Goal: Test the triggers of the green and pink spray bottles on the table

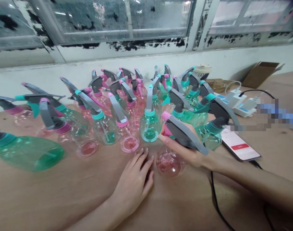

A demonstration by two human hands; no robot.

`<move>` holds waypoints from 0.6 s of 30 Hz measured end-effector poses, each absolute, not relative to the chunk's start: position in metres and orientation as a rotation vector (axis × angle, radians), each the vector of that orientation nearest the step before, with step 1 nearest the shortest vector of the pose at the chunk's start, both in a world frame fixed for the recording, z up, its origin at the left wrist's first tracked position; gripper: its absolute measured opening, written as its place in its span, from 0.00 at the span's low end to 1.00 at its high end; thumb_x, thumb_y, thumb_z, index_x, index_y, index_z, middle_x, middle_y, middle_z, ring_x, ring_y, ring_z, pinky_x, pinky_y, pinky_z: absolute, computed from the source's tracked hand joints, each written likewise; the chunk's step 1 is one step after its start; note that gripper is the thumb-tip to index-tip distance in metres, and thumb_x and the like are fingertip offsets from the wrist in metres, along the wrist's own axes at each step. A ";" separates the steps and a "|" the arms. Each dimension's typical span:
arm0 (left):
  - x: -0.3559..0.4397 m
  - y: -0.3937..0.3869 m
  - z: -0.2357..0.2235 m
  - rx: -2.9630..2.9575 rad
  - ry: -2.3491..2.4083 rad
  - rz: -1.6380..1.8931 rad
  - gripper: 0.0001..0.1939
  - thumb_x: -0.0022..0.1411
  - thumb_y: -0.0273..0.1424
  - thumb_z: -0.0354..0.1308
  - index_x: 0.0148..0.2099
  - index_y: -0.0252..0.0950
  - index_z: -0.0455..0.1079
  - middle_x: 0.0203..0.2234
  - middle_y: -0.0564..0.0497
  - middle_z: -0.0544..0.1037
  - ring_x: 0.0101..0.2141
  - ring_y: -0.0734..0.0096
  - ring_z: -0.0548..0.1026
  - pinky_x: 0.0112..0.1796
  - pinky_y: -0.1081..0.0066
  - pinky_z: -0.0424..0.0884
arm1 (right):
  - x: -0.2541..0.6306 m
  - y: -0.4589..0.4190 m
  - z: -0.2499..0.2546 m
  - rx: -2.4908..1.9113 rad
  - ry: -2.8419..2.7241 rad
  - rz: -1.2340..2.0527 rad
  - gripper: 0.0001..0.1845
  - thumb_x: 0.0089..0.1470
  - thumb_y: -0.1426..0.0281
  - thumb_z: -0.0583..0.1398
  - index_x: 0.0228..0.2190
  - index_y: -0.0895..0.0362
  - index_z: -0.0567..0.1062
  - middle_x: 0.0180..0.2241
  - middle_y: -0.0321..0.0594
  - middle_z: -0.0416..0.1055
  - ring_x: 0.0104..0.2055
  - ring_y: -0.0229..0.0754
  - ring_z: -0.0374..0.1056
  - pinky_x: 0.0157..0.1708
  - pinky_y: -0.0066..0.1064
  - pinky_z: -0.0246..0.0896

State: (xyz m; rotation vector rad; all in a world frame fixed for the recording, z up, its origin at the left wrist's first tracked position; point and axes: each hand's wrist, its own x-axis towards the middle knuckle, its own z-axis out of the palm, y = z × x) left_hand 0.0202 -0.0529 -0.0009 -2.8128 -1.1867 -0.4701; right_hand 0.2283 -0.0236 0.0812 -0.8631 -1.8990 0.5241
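My right hand [188, 150] is closed around the neck of a pink spray bottle [170, 165], whose grey head and pink nozzle tilt up to the left. Its clear, pink-tinted body stands at the table's middle. Flat on the tabletop lies my left hand [136, 175], fingers stretched and holding nothing, just left of that bottle. Ahead of the hands stand a green spray bottle [150, 126] and another pink spray bottle [129, 141]. To the right of the held one is a teal-collared spray bottle [213, 138], partly behind my right hand.
Many more pink and green spray bottles crowd toward the wall. A green one [30, 154] sits at the far left. On the right are a phone [240, 144], a power strip with chargers [235, 99], a cardboard box [260, 73], a cup [203, 70] and a black cable [215, 195].
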 end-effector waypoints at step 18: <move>0.021 -0.053 0.000 -2.833 -1.195 -0.444 0.18 0.66 0.28 0.49 0.55 0.32 0.68 0.57 0.38 0.70 0.58 0.50 0.66 0.53 0.48 0.68 | 0.223 -0.022 0.072 -0.916 -1.793 0.559 0.08 0.55 0.68 0.58 0.39 0.50 0.67 0.33 0.36 0.72 0.32 0.42 0.71 0.35 0.35 0.66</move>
